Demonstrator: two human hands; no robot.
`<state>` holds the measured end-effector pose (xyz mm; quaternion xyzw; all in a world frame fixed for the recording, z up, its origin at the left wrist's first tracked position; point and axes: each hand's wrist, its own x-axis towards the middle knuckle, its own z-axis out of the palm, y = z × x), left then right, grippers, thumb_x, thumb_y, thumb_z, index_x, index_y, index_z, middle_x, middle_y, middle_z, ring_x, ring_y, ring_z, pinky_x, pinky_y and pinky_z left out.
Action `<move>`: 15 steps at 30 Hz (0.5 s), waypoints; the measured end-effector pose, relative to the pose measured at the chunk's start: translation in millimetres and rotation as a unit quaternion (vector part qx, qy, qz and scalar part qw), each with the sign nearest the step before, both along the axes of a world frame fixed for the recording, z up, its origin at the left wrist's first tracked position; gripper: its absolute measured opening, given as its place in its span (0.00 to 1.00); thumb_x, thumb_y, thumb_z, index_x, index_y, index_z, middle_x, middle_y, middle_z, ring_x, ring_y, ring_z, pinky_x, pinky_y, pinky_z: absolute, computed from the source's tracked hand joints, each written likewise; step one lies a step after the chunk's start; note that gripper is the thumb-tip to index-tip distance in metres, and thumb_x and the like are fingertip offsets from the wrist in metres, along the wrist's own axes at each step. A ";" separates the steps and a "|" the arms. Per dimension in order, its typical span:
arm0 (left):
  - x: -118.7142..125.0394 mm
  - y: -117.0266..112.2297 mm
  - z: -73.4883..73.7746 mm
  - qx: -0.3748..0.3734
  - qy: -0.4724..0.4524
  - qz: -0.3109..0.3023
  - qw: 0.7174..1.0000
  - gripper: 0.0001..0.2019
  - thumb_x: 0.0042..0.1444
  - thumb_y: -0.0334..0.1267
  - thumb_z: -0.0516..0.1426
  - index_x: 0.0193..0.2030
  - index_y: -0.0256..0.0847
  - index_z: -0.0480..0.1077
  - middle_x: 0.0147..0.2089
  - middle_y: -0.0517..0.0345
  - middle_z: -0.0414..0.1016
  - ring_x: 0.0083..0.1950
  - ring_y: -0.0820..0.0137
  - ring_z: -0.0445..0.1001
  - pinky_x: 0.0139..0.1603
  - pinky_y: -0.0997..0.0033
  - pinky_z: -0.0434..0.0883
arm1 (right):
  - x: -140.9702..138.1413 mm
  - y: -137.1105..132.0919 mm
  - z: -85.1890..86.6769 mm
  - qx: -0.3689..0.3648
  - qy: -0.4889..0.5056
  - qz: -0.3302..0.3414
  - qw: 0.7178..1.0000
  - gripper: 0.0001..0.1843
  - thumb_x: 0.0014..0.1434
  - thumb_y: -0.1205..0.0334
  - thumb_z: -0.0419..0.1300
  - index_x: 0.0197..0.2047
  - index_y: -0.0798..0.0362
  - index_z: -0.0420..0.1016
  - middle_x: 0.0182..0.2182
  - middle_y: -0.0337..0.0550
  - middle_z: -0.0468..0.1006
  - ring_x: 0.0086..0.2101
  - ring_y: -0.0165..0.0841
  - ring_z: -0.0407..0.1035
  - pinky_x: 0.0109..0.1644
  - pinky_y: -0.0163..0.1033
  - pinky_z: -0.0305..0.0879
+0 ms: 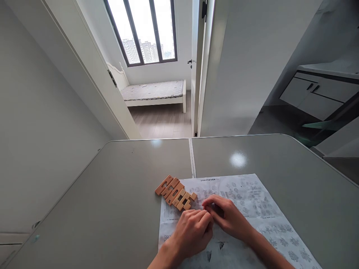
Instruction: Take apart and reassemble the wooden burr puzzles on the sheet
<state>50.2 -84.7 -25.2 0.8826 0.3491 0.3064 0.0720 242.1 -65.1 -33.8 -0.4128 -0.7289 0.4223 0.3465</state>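
Indoors, hands [193, 231] [228, 218] meet over a sheet [252, 198] on the grey table [112, 194], bed [153, 91] beyond

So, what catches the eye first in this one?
The left hand and right hand meet fingertip to fingertip over a printed sheet on the grey table; whether they hold anything is hidden. Just beyond them, a row of wooden pieces lies at the sheet's far left corner. Farther back, a doorway shows a bed under a bright window.
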 end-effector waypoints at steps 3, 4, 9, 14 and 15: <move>-0.2 0.0 -0.6 -0.001 0.002 -0.002 1.000 0.13 0.62 0.25 0.53 0.29 0.44 0.57 0.24 0.64 0.70 0.23 0.72 0.70 0.27 0.68 0.59 | -0.5 0.7 -0.7 -0.001 0.001 -0.002 1.000 0.08 0.71 0.66 0.57 0.46 0.47 0.77 0.40 0.42 0.82 0.40 0.37 0.77 0.47 0.41 0.72; -0.2 0.0 -0.8 0.000 0.002 -0.002 1.000 0.13 0.62 0.25 0.53 0.29 0.44 0.57 0.24 0.64 0.69 0.23 0.72 0.70 0.27 0.68 0.59 | -0.7 0.8 -0.1 -0.001 0.001 -0.002 1.000 0.08 0.71 0.66 0.57 0.46 0.48 0.77 0.40 0.42 0.82 0.40 0.37 0.77 0.46 0.41 0.72; -0.5 -0.2 -1.6 0.001 0.002 -0.002 1.000 0.13 0.62 0.25 0.53 0.29 0.44 0.57 0.24 0.64 0.69 0.23 0.72 0.70 0.26 0.69 0.59 | -1.0 0.1 4.1 0.001 0.004 -0.001 1.000 0.08 0.71 0.66 0.56 0.45 0.48 0.77 0.39 0.42 0.82 0.39 0.37 0.77 0.45 0.41 0.72; -0.6 -0.4 -1.8 -0.002 0.004 -0.002 1.000 0.13 0.61 0.25 0.53 0.29 0.44 0.58 0.24 0.64 0.70 0.23 0.73 0.71 0.27 0.70 0.59 | 0.2 -0.7 2.6 0.004 -0.001 -0.002 1.000 0.08 0.71 0.65 0.56 0.46 0.48 0.77 0.39 0.42 0.82 0.39 0.37 0.77 0.46 0.41 0.72; -0.6 -0.4 -1.8 -0.002 0.004 -0.002 1.000 0.13 0.61 0.24 0.53 0.29 0.44 0.58 0.24 0.64 0.70 0.23 0.72 0.71 0.27 0.69 0.59 | 0.3 -0.7 2.2 0.005 -0.001 -0.003 1.000 0.08 0.71 0.65 0.56 0.46 0.48 0.77 0.39 0.42 0.82 0.39 0.37 0.77 0.46 0.41 0.72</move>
